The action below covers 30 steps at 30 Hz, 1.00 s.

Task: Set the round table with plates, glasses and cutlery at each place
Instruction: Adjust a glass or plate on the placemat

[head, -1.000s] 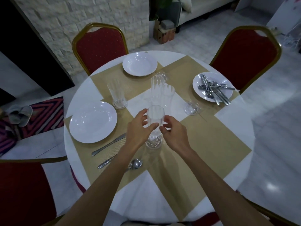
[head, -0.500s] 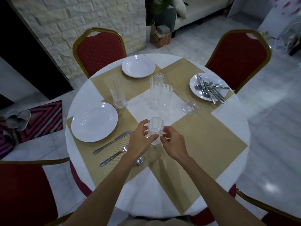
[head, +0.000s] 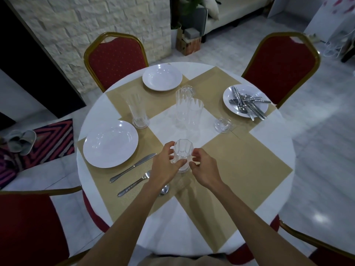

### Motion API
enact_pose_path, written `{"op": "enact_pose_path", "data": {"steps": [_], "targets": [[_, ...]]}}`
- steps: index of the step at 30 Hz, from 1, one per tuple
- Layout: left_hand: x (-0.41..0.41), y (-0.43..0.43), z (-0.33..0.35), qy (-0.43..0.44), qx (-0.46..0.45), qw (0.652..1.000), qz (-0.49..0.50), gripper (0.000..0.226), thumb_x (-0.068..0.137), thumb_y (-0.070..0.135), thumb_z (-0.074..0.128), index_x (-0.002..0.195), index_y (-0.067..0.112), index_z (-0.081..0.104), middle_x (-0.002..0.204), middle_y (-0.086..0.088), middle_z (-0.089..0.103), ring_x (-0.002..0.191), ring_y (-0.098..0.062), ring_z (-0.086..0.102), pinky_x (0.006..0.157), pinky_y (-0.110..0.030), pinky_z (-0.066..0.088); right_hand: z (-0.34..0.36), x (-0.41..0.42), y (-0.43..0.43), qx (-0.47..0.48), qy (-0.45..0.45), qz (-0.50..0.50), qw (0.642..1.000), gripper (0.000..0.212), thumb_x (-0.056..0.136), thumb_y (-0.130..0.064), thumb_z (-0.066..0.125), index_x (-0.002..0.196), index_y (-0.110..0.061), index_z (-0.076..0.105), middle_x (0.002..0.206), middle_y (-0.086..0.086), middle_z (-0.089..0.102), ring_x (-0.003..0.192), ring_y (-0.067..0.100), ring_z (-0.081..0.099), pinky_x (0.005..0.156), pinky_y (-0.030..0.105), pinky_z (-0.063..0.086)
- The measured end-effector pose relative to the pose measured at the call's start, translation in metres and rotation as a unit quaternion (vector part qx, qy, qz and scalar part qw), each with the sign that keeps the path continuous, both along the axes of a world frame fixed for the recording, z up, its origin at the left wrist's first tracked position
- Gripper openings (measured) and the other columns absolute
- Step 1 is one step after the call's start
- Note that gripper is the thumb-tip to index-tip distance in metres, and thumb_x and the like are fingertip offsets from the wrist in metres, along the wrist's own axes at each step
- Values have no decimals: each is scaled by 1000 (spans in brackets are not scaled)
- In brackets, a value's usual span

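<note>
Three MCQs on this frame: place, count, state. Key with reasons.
1. Pile of steel cutlery lies: A) on the far-right white plate B) on the rug C) on a chair
2. White plates on the round white table: A) two B) three C) five
3. Clear ribbed glass nearest the person: A) lying down B) upright in the left hand C) inverted
1A, pile sits inside that plate; 2B, one left, one far, one right; 3B, fingers curl round its upright wall.
</note>
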<state>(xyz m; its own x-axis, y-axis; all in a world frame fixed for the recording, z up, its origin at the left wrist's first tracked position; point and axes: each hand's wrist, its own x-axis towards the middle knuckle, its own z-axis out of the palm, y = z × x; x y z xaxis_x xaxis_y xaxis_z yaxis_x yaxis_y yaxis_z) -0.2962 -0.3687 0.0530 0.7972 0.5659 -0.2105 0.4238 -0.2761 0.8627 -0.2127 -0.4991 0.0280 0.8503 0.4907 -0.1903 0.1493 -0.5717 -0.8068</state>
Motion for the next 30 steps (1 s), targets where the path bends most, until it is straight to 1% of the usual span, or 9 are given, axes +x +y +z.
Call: {"op": "enact_pose_path", "data": {"steps": [5,8,11,13,18,20,23,27,30], "targets": [[2,-4,2,29,13,999,12,73,78,33,80,140,27,43,133,1,61,118,-18,59,91,-27,48,0,5,-2,-19,-3,20,1000,44,87,-8,67,129,-14,56,121,-1,66,108,12,62,88,18,44],[2,1,6,48,18,999,1,83,77,21,79,146,29,33,140,-3,53,127,-19,51,92,-26,43,5,15,-8,-32,-12,24,999,48,87,-7,67,133,-13,55,126,1,64,113,15,60,92,23,46],[5,14,16,39,19,999,-9,82,78,7,69,147,32,33,143,-3,48,133,-16,45,95,-28,42,15,34,-16,-42,-27,19,999,46,87,-7,67,132,-16,57,125,-2,64,105,9,59,89,21,46],[11,24,25,26,25,999,-1,76,79,4,63,145,32,37,142,-1,48,134,-14,44,100,-31,43,24,49,-18,-37,-40,13,998,43,88,-7,66,129,-17,59,123,-3,65,102,7,57,86,19,44],[53,47,46,0,72,997,24,61,83,10,59,138,32,44,138,3,51,128,-11,47,95,-27,39,53,98,-1,-14,-74,28,997,35,89,-9,64,123,-19,63,117,-5,65,100,6,57,86,24,47],[75,53,52,-7,85,996,26,56,85,13,60,137,29,47,136,2,53,126,-12,49,97,-28,39,64,119,12,-2,-90,37,995,33,90,-10,64,122,-18,64,115,-6,65,99,8,58,86,27,49],[106,63,57,1,124,992,9,49,88,14,61,136,24,51,135,1,55,123,-15,51,95,-24,37,77,149,34,6,-114,55,992,32,90,-14,64,122,-20,66,109,-11,62,95,8,58,82,20,41],[137,81,66,4,172,985,-11,36,91,20,61,127,24,61,131,4,61,119,-12,54,91,-16,33,93,182,66,2,-152,97,984,34,90,-23,64,123,-24,67,123,-10,67,107,9,59,82,10,31],[156,98,73,13,197,980,-34,36,93,23,60,129,23,62,133,8,61,125,-13,53,95,-15,30,101,204,92,-18,-171,129,977,37,90,-28,65,127,-25,66,128,-7,67,113,13,61,85,13,33]]}}
